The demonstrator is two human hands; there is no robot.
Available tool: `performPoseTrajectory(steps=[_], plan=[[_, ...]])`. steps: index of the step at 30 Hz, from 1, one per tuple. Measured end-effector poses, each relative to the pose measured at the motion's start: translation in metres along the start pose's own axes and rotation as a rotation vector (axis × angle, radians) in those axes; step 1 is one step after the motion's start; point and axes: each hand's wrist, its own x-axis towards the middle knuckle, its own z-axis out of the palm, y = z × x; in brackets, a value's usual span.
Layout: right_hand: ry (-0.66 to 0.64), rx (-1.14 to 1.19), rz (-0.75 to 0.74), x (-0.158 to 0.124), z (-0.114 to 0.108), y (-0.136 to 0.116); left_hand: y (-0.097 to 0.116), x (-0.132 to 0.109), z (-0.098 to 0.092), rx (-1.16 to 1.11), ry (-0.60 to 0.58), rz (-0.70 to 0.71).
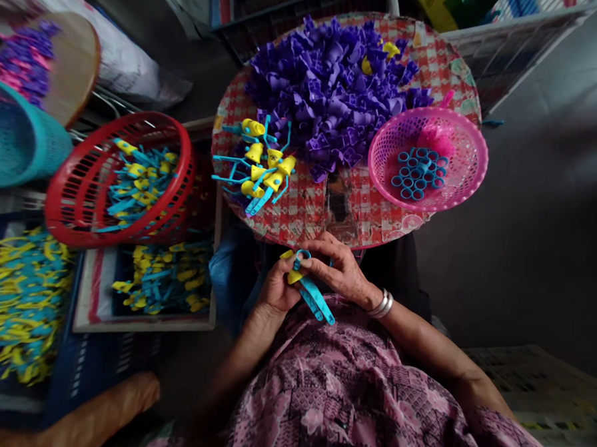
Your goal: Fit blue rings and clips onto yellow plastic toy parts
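Over my lap, my left hand (pixel 278 289) is closed on a yellow-and-blue plastic toy part (pixel 317 301), whose two flat blue prongs point down to the right. My right hand (pixel 343 269) pinches a small blue ring (pixel 303 254) against the top of that part. A bit of blue also shows between the right hand's fingers; I cannot make out what it is. On the round table (pixel 298 223) ahead, several similar yellow-and-blue parts (pixel 262 161) lie at the left, beside a large heap of purple plastic pieces (pixel 330 85). More blue rings (pixel 418 171) sit in a pink basket (pixel 380 188).
At my left, a tilted red basket (pixel 53 217) holds yellow-and-blue parts, above a box (pixel 146 325) of more. Another pile (pixel 19 302) lies farther left, near a teal basket (pixel 47 137). Someone's bare limb (pixel 93 409) reaches in at lower left. White crates (pixel 512 58) stand behind.
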Motion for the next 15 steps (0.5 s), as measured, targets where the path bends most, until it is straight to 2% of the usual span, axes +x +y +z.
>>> performPoseTrajectory(steps=[3,7,9,12,15], plan=[[0.011,-0.003,0.010,0.000,0.000,0.001,-0.002,0.000,-0.003,0.023,-0.068,-0.006],[0.123,-0.005,0.029,-0.001,-0.002,0.000,0.001,-0.002,-0.005,0.127,-0.203,-0.005],[0.163,-0.032,0.022,-0.003,-0.004,-0.003,0.006,-0.004,-0.002,0.280,-0.229,0.086],[0.150,-0.083,-0.015,-0.005,-0.010,-0.009,0.012,-0.009,0.006,0.576,-0.209,0.271],[0.113,-0.106,-0.047,-0.006,-0.013,-0.014,0.015,-0.014,0.012,0.697,-0.191,0.384]])
